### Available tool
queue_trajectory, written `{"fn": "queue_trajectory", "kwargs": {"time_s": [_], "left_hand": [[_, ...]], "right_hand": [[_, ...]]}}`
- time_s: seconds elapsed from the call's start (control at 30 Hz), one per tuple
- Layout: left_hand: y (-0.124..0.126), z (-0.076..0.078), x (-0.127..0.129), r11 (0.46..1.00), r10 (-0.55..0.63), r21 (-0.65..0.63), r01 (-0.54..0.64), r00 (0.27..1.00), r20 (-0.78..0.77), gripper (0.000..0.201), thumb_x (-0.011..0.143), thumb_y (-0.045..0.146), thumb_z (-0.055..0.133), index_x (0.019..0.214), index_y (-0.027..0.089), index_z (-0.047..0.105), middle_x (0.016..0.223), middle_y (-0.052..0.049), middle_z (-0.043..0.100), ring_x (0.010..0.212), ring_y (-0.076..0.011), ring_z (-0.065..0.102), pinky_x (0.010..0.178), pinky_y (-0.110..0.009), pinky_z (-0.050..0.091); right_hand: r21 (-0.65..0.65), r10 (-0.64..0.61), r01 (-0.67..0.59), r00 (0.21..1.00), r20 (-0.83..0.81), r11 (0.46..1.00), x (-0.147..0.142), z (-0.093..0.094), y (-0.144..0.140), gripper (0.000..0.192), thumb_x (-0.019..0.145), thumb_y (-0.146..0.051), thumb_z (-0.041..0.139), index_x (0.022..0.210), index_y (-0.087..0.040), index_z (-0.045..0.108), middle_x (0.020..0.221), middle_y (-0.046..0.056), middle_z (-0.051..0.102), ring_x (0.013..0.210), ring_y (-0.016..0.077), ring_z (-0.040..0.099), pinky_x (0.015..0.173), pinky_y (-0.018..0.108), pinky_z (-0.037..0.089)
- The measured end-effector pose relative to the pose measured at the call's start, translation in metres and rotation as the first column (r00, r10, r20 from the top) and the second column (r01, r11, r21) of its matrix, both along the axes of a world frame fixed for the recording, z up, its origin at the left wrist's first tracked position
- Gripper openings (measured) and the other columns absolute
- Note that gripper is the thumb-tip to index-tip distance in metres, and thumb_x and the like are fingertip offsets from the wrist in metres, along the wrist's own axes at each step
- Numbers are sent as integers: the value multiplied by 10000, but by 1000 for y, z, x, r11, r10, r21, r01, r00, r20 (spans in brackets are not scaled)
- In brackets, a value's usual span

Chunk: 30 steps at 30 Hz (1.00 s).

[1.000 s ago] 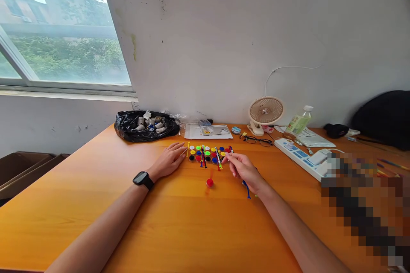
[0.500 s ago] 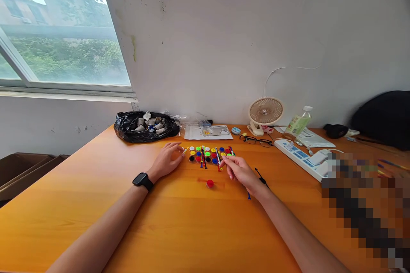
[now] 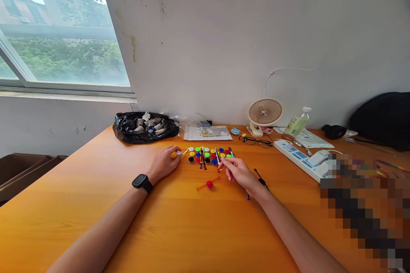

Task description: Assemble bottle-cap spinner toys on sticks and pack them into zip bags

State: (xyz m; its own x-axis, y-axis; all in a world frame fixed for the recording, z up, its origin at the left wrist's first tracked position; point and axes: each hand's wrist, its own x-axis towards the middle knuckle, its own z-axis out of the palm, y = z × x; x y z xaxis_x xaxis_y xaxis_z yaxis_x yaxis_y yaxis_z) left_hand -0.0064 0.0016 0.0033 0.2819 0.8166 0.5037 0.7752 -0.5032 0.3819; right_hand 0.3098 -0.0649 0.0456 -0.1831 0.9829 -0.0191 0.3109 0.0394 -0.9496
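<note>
Orange wood up close: that's the bare tabletop point(image 3: 179, 239), running back between two forearms. First thing out on it is a red disc point(image 3: 209, 184) with thin orange-red arms gone blurry, sitting by itself between the hands. A blue stick point(image 3: 248, 196) and a black piece point(image 3: 262, 181) lie just beside the right wrist. Right hand point(image 3: 237, 171) has thumb and index brought close together near some sticks; can't tell if anything's pinched there. Black watch point(image 3: 142, 181) on the left wrist, and the left hand point(image 3: 164, 161) has its fingers curled at a yellow disc point(image 3: 173, 155), though I can't tell if they're really clamped on it. Between the hands, a bit further back, sit rows of coloured discs point(image 3: 207, 155) with thin sticks point(image 3: 204, 160) across them. Power strip point(image 3: 298, 158) off to the right, then glasses point(image 3: 256, 141), a black plastic bag point(image 3: 126, 131) with stuff in it, and a beige fan point(image 3: 265, 112) by the wall point(image 3: 211, 42).
</note>
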Motion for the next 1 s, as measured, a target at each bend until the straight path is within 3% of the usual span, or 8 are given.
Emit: {"fn": "queue_trajectory", "kwargs": {"time_s": [0.27, 0.67, 0.87, 1.0], "left_hand": [[-6, 3, 3, 999, 10, -35, -10, 1000, 8, 265, 957, 365, 592, 1176, 246, 681, 1118, -58, 734, 834, -221, 700, 785, -352, 545], [-4, 2, 4, 1000, -13, 19, 15, 996, -92, 298, 997, 365, 535, 1096, 274, 801, 1160, -74, 705, 1020, -265, 681, 906, -410, 565], [-6, 6, 7, 998, -63, 25, 66, 994, -84, 314, 1016, 341, 504, 1162, 265, 772, 1148, -81, 733, 1019, -270, 668, 895, -420, 558], [-4, 5, 5, 997, -79, 2, 79, 994, -78, 286, 1034, 343, 488, 1094, 249, 752, 1112, -77, 745, 1015, -273, 664, 901, -423, 542]], "right_hand": [[11, 15, -15, 1000, 8, 1000, 0, 0, -1, 496, 992, -613, 508, 829, -191, 710, 463, -50, 491, 507, 132, 430, 684, 285, 387], [29, 27, -28, 999, 41, 999, 0, -3, 0, 499, 997, -614, 497, 836, -194, 714, 471, -44, 488, 505, 142, 437, 640, 284, 366], [38, 37, -39, 998, 42, 999, -1, -4, 0, 498, 995, -616, 497, 840, -196, 715, 470, -40, 498, 500, 146, 447, 635, 286, 374], [34, 28, -30, 998, 52, 999, -1, -2, -1, 489, 993, -604, 501, 833, -193, 714, 471, -41, 494, 498, 142, 440, 624, 284, 364]]}}
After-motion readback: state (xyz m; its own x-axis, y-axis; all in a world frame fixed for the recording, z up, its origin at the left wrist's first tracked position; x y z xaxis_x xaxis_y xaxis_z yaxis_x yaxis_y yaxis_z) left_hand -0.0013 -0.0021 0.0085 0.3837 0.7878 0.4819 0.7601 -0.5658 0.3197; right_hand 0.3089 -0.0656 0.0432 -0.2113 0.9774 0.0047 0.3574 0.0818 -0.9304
